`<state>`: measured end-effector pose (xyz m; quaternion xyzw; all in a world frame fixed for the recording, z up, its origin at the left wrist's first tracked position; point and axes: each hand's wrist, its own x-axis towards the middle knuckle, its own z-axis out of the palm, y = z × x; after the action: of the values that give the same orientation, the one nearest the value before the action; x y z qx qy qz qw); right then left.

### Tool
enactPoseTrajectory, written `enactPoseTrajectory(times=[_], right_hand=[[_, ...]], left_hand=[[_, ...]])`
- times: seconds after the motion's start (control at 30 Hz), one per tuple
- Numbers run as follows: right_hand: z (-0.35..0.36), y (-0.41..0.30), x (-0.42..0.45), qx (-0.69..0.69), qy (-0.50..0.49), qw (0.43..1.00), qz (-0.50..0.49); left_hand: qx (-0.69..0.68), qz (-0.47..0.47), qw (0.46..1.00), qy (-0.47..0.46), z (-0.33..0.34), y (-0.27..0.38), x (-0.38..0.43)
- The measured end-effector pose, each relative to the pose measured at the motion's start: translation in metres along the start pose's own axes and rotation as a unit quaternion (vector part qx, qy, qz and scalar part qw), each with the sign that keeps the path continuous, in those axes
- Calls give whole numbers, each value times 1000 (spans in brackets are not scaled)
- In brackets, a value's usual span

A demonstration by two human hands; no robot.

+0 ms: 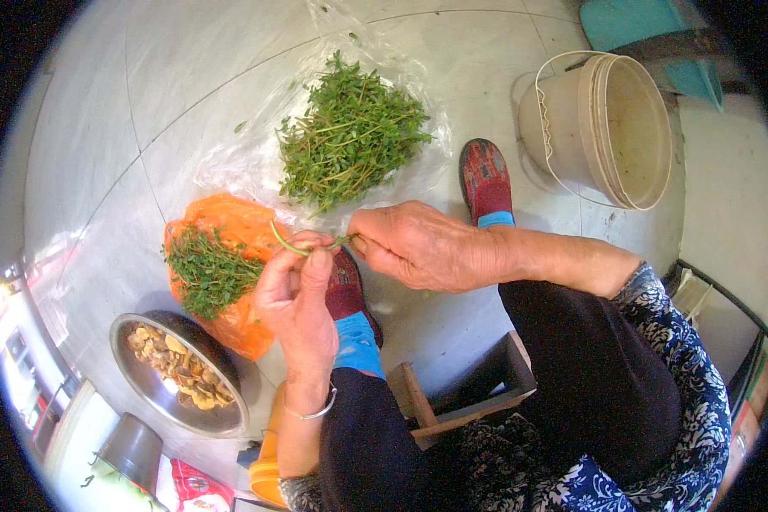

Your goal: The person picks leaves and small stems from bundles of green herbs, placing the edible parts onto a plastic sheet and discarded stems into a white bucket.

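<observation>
Between my two hands stretches a single green plant stem [284, 239], its pale end curving up past my left fingertips. My left hand [301, 288] pinches the stem between thumb and fingers. My right hand [422, 246] grips its other end, largely hidden inside the fingers. Beyond my hands, a large heap of leafy green stems [355, 134] lies on a clear plastic sheet or bag [237, 168]. A smaller pile of greens [208, 272] rests on an orange plastic bag [230, 211], left of my left hand.
A steel basin [242, 419] at the lower left holds sliced, yellowish-brown pieces. To the right stands a pale bucket [563, 121] with a wire handle, near a teal plastic object [627, 22]. My red shoes [486, 173] are on the tiled floor, with a wooden frame [422, 397] beneath me.
</observation>
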<state>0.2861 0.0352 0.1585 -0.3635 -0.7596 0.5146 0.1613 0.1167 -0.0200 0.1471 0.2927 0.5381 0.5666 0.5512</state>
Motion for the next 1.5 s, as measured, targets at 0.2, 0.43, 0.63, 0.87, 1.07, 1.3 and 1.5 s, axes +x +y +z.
enactPoseTrajectory(times=[0.2, 0.43, 0.63, 0.87, 1.07, 1.3, 1.5], right_hand=[[-5, 16, -1, 154, 44, 982, 97], [-15, 22, 26, -105, 183, 973, -97], [-30, 52, 44, -407, 143, 895, -112], [-30, 8, 7, 92, -30, 993, 69], [-32, -4, -32, 66, 77, 989, 107], [-117, -38, -125, -362, 514, 775, 63], [-175, 4, -201, -675, 193, 677, 221]], left_hand=[[227, 269, 932, -88, -2, 19, -2], [44, 16, 999, -8, -6, 14, -1], [57, -82, 993, -55, -5, -11, -8], [101, -119, 982, -109, -8, -16, -9], [176, -44, 950, -253, 12, -16, -9], [534, 142, 828, -93, -71, -26, 4], [703, 176, 686, -69, -145, -26, 22]])
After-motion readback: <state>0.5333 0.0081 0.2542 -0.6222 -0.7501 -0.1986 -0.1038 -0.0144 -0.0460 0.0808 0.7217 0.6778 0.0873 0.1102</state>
